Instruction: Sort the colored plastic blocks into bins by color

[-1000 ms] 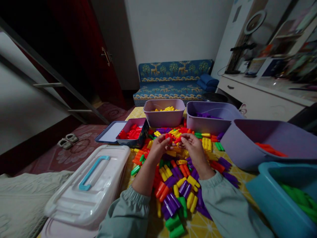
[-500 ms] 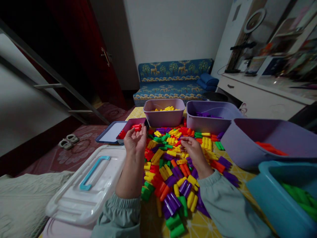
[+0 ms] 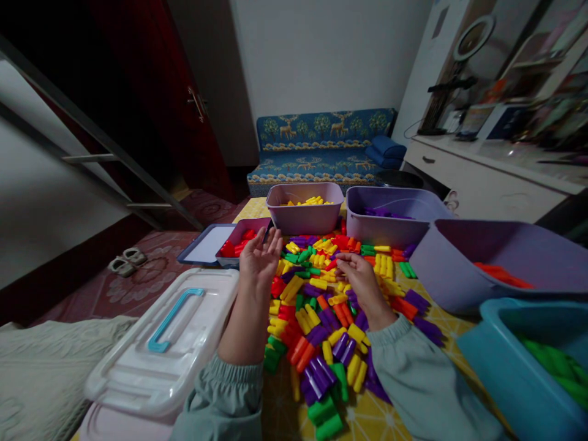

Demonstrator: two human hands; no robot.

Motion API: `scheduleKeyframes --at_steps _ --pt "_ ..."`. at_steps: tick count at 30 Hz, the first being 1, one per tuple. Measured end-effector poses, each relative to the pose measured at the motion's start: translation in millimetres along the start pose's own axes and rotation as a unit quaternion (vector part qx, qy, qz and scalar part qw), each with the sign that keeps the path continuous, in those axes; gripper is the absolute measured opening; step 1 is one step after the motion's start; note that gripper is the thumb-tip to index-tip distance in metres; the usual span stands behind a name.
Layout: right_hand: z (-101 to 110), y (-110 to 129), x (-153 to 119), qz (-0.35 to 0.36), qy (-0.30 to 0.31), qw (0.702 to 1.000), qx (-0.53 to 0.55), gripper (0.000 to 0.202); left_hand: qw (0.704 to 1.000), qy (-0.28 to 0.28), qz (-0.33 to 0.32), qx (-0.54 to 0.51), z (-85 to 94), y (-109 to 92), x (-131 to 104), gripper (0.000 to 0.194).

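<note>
My left hand (image 3: 260, 257) is open, palm up, with fingers spread and nothing in it. Beside it is a small box (image 3: 228, 261) that holds several red plastic blocks (image 3: 239, 246). My right hand (image 3: 358, 275) is closed, thumb and fingers pinching a small red plastic block (image 3: 331, 265) above the pile. Beneath and between both hands spread many loose plastic blocks (image 3: 316, 282) in yellow, purple, green, orange and red, on a yellow patterned cloth (image 3: 367, 422).
Behind the pile stand a pink bin (image 3: 305, 219) with yellow blocks and a purple bin (image 3: 386, 226) with purple ones. To the right are a lilac bin (image 3: 441, 275) with orange blocks and a blue bin (image 3: 496, 355) with green ones. A clear lid (image 3: 138, 373) lies at left.
My left hand has let go of a red block, which now lies in the small box, and its fingers have spread as it drew slightly right. My right hand has hardly moved.
</note>
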State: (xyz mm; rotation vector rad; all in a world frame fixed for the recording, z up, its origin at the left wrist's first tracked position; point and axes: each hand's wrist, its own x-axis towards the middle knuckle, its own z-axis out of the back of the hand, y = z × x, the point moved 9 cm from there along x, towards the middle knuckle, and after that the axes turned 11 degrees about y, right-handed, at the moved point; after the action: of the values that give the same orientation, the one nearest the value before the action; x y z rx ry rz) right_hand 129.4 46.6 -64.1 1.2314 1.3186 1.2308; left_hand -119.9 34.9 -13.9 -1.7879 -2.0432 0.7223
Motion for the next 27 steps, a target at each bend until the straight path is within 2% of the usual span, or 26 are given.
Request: scheduleKeyframes --at_steps 2,5,7,9,11,13,16,18,19,21,27 --pt "4 5 3 0.018 0.0 0.999 -0.04 0.033 0.995 0.049 0.026 0.086 -10.0 8 0 0.028" --pt "1 29 2 0.072 0.02 0.983 -0.167 0.024 0.972 0.113 0.04 0.202 -25.2 16 -3 0.03" --pt "-12 52 -6 0.105 0.061 0.959 -0.258 0.021 0.959 0.14 0.035 0.245 -32.7 18 -6 0.032" --pt "-35 72 -23 0.12 0.135 0.927 -0.329 0.023 0.951 0.152 0.027 0.267 -36.3 17 -7 0.034" --pt "-69 81 -50 0.122 0.258 0.874 -0.393 0.028 0.947 0.151 0.015 0.283 -36.6 15 -8 0.035" --pt "-103 82 -85 0.146 0.379 0.8 -0.443 0.041 0.943 0.148 0.002 0.298 -35.6 11 -7 0.036" --pt "-135 67 -123 0.165 0.467 0.711 -0.499 0.049 0.938 0.155 -0.005 0.311 -34.9 10 -7 0.038" --pt "-148 49 -132 0.154 0.49 0.676 -0.528 0.051 0.935 0.158 -0.001 0.319 -34.3 11 -7 0.039" --pt "-151 39 -132 0.142 0.493 0.667 -0.54 0.051 0.933 0.157 0.002 0.323 -34.0 11 -6 0.04" --pt "-151 24 -123 0.116 0.479 0.667 -0.559 0.051 0.932 0.154 0.009 0.329 -33.4 13 -6 0.04" --pt "-119 16 -77 0.085 0.379 0.714 -0.582 0.032 0.934 0.156 0.023 0.319 -34.1 17 -6 0.042"
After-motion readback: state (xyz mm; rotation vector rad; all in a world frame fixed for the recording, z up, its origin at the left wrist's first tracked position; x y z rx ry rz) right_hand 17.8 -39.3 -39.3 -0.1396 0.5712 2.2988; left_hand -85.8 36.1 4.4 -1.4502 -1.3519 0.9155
